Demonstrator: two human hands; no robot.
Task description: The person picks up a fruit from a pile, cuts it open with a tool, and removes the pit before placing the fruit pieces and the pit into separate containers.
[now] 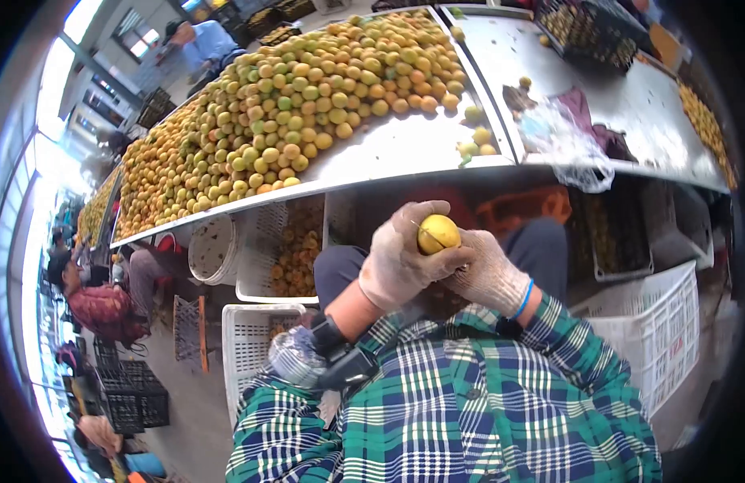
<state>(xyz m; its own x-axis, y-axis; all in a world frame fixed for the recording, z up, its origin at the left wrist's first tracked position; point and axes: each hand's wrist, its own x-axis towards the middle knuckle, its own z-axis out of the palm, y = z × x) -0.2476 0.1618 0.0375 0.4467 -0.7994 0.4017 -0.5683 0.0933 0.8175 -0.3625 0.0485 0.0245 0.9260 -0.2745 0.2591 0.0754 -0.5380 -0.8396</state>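
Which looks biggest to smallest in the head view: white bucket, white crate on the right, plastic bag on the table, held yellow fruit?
1. white crate
2. plastic bag
3. white bucket, not far behind the bag
4. yellow fruit, smallest even though it is nearest the camera

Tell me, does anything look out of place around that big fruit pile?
A few loose fruits lie apart from the heap, near the front edge of the table, and a crumpled plastic bag droops off the next table. Nothing else stands out.
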